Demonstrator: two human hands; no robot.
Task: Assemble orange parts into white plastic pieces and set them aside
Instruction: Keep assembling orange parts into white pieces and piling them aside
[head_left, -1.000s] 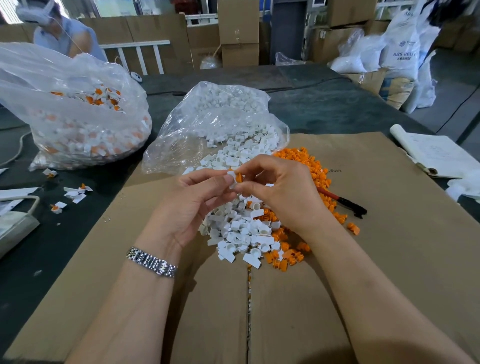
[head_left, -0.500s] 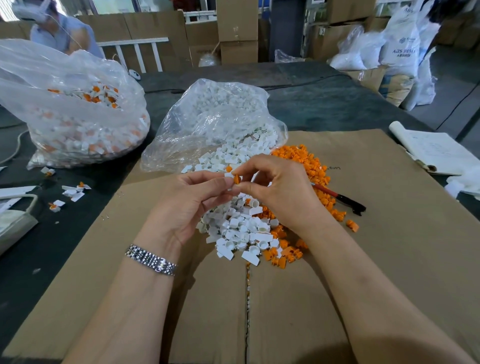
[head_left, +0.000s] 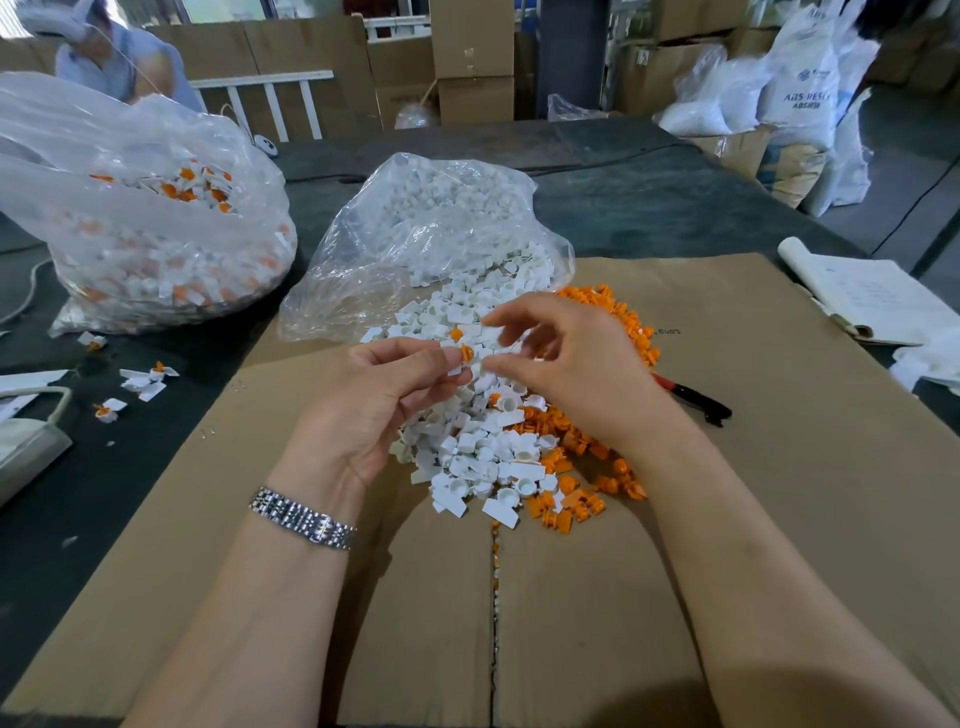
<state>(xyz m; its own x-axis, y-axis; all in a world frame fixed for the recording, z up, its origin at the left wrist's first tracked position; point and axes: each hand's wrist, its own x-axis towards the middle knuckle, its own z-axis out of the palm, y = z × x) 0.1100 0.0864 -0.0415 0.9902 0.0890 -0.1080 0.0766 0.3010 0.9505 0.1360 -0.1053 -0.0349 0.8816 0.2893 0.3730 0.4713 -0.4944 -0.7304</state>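
Where hands (head_left: 467, 374) meet, fingers half hide the orange part (head_left: 467, 353).

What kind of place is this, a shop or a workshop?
Most likely a small factory or warehouse assembly bench. Stacked cardboard boxes and white resin sacks line the back, and clear bags of small plastic parts sit on the table beside loose white pieces.

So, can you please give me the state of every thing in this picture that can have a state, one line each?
left hand: pinches a white piece with an orange part in it
right hand: fingers loosely curled, holding nothing visible
bag of white pieces: open, spilling onto the cardboard
bag of assembled pieces: open at top
pliers: lying unused
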